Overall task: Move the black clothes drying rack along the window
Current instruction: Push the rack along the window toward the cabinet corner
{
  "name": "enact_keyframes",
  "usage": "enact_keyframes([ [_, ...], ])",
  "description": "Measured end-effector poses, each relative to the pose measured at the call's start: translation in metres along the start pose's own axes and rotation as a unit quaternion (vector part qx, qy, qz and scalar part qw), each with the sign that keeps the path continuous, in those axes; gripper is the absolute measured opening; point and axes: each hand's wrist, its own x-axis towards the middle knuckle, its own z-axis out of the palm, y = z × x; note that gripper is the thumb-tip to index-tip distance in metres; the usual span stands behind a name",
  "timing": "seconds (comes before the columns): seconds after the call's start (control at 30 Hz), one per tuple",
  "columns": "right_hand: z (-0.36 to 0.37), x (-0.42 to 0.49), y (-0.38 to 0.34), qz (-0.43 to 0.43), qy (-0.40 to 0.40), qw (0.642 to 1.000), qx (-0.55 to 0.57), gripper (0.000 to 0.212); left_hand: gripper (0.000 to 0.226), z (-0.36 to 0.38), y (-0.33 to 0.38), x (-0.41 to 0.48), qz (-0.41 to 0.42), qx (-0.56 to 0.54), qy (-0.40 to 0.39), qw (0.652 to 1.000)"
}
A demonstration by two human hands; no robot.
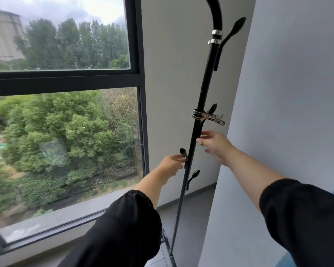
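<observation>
The black clothes drying rack point(205, 78) shows as one upright pole with several leaf-shaped hooks, standing in the corner between the window point(66, 79) and a grey wall. My left hand point(172, 163) reaches the pole from the left, fingertips at a small hook, fingers loose and not wrapped around it. My right hand point(215, 145) is on the pole's right side and a little higher, fingers spread, with the fingertips just touching the pole. The rack's base is mostly out of view at the bottom.
A metal clip point(212, 116) is clamped on the pole above my right hand. A grey wall point(287, 93) stands close on the right. The window sill point(66, 214) runs along the left, and the grey floor point(191, 218) lies below.
</observation>
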Motion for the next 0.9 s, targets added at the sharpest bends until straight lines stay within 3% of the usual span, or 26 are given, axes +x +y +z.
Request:
enact_keyframes([
  [0.13,0.009,0.009,0.003,-0.027,0.012,0.999,-0.034,0.035,0.053,-0.001,-0.012,0.010,0.030,0.029,-0.007,0.999],
  [0.27,0.018,0.024,0.006,-0.053,0.023,0.996,-0.064,0.023,0.041,0.005,-0.014,0.027,0.035,0.079,0.000,0.996],
  [0.33,0.018,0.032,0.006,-0.058,0.006,0.995,-0.079,0.019,0.031,0.008,-0.011,0.041,0.035,0.141,0.006,0.989],
  [0.47,0.013,0.057,0.009,-0.063,-0.053,0.993,-0.086,0.017,0.025,0.013,-0.009,0.065,0.050,0.161,0.022,0.985],
  [0.67,0.017,0.090,0.004,-0.081,-0.114,0.985,-0.098,0.017,0.012,-0.005,-0.005,0.092,0.105,0.262,-0.008,0.959],
  [0.9,0.036,0.122,0.005,-0.083,-0.110,0.986,-0.095,0.019,0.007,-0.014,-0.008,0.116,0.133,0.264,0.051,0.954],
])
